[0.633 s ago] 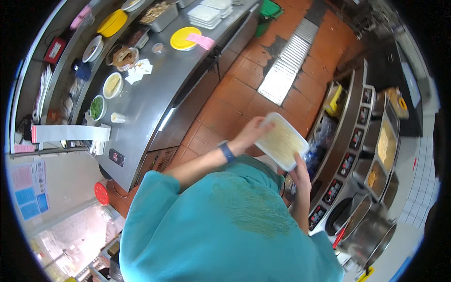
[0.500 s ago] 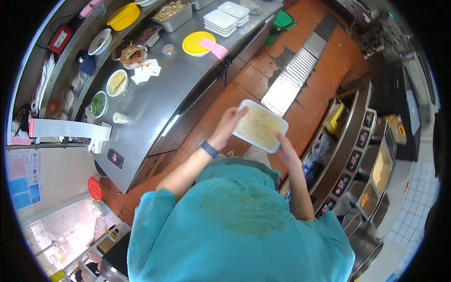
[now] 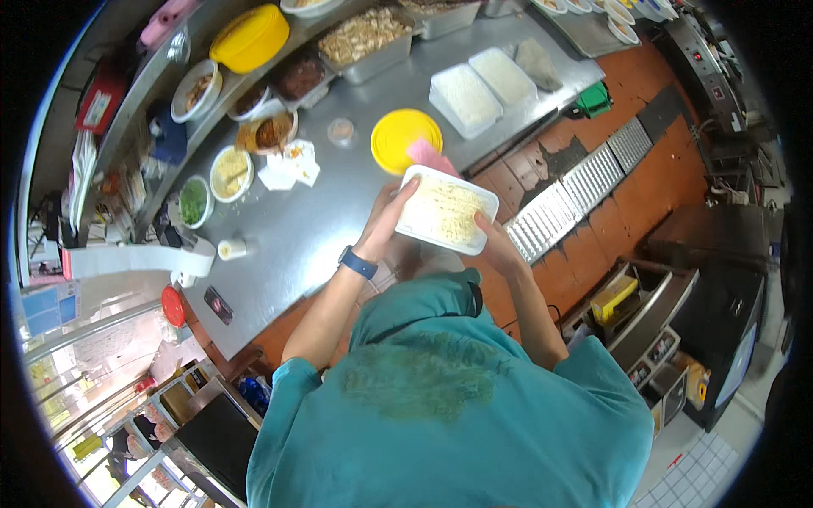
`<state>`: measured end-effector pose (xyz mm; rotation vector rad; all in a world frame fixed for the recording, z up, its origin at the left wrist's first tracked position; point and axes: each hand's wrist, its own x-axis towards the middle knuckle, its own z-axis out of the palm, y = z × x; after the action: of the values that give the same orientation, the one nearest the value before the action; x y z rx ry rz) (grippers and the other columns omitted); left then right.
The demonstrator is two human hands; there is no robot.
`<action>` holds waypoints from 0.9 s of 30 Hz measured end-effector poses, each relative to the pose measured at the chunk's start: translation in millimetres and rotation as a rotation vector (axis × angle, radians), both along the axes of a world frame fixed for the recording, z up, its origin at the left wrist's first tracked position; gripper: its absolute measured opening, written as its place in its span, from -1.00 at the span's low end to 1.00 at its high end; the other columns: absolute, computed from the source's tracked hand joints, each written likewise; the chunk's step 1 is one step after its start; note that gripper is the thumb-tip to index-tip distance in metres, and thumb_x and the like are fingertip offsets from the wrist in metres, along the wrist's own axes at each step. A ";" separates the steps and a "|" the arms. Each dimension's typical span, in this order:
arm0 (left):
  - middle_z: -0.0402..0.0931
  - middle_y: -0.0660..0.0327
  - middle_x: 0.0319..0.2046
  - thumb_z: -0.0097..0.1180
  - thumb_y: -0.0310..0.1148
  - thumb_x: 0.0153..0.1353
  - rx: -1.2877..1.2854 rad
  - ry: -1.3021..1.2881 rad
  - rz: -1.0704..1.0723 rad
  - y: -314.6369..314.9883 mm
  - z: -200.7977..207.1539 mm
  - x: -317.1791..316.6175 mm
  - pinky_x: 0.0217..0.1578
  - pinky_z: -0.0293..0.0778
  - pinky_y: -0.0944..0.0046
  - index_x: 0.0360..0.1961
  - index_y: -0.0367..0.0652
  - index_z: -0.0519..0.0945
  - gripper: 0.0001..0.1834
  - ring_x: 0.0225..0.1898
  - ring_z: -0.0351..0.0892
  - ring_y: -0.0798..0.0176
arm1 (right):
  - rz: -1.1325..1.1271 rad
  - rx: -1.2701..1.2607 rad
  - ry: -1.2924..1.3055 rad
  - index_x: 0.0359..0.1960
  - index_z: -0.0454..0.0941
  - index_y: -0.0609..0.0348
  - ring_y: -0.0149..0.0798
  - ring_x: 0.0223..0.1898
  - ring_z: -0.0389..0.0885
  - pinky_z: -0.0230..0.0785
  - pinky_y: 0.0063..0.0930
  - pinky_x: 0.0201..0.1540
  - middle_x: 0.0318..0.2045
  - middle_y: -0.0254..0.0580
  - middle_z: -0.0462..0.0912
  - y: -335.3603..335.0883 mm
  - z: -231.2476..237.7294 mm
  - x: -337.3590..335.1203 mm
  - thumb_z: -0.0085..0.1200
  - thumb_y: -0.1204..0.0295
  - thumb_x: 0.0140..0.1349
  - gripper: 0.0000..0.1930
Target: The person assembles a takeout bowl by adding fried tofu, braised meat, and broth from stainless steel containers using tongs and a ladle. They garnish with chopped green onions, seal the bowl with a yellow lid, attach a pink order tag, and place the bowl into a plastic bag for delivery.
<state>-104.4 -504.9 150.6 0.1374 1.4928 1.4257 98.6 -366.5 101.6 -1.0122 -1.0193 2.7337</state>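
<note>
Between my hands is a white rectangular tray (image 3: 409, 227) with a layer of pale yellowish food (image 3: 446, 207) spread across it. My left hand (image 3: 386, 216) grips its left end, thumb over the rim. At the opposite end, my right hand (image 3: 501, 243) holds the right side, thumb on the near corner. Fingers of both hands are partly hidden beneath. Just beyond the tray lie a pink slip of paper (image 3: 428, 155) and a round yellow lid (image 3: 405, 140) on the steel counter (image 3: 296, 229).
White stacked trays (image 3: 465, 95) stand farther along the counter. Bowls of green herbs (image 3: 195, 201) and yellow crumbs (image 3: 229, 173) sit at left, near crumpled white paper (image 3: 290, 165) and a phone (image 3: 218, 305). A metal floor grate (image 3: 543, 221) runs right of the counter; an open drawer (image 3: 627, 296) stands at right.
My body has turned and come closer to the counter. The tray, still in both hands, is now near the counter's edge beside the pink slip instead of over the floor.
</note>
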 end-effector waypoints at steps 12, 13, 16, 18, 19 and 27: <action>0.41 0.22 0.30 -0.09 0.13 0.45 0.259 -0.060 0.449 132.1 -39.2 -168.0 0.31 0.24 0.26 0.37 -0.15 0.32 -0.32 0.29 0.39 0.27 | 0.528 0.584 0.139 0.34 0.27 0.44 -0.31 0.20 0.49 0.31 -0.40 0.27 0.19 0.00 0.53 221.0 17.9 -296.6 0.18 -0.07 0.29 -0.16; 0.38 0.22 0.32 -0.09 0.13 0.45 0.234 -0.057 0.498 138.9 -50.4 -179.9 0.32 0.22 0.25 0.39 -0.15 0.30 -0.31 0.31 0.37 0.27 | 0.615 0.675 0.028 0.32 0.32 0.42 -0.26 0.20 0.49 0.29 -0.39 0.27 0.20 0.01 0.52 229.7 11.1 -315.0 0.22 -0.11 0.23 -0.13; 0.34 0.15 0.32 0.02 0.22 0.35 0.127 -0.027 0.564 147.0 -86.7 -209.2 0.33 0.20 0.21 0.40 -0.23 0.24 -0.16 0.32 0.33 0.21 | 0.809 0.755 -0.169 0.25 0.44 0.35 -0.17 0.20 0.49 0.28 -0.37 0.26 0.21 0.01 0.53 247.4 -9.7 -356.1 0.31 -0.21 0.06 -0.07; 0.39 0.01 0.24 0.21 0.28 0.19 0.010 -0.030 0.620 148.7 -108.7 -222.0 0.25 0.33 0.16 0.33 -0.41 0.22 0.02 0.25 0.41 0.14 | 0.878 0.556 -0.114 0.22 0.50 0.32 -0.17 0.18 0.51 0.29 -0.36 0.24 0.18 -0.03 0.56 247.8 -24.7 -368.0 0.36 -0.25 -0.02 -0.05; 0.39 -0.02 0.25 0.19 0.34 0.16 0.057 -0.024 0.587 149.8 -119.5 -222.2 0.27 0.28 0.18 0.32 -0.42 0.27 0.05 0.26 0.40 0.12 | 0.876 0.542 -0.168 0.22 0.51 0.28 -0.18 0.18 0.51 0.31 -0.33 0.23 0.15 -0.07 0.60 247.8 -30.6 -376.3 0.39 -0.27 -0.09 -0.02; 0.41 -0.19 0.23 0.20 0.36 0.11 -0.328 0.312 0.561 141.4 -204.6 -228.8 0.27 0.26 0.16 0.32 -0.50 0.29 0.11 0.28 0.40 -0.02 | 0.980 1.343 -0.347 0.18 0.47 0.45 0.04 0.16 0.57 0.39 -0.22 0.19 0.11 0.23 0.59 271.6 -68.7 -384.1 0.25 -0.31 0.02 -0.01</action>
<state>-333.2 -363.5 -54.1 -0.2989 2.1160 1.6130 -285.5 -94.8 33.0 -0.7117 -3.2730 1.2889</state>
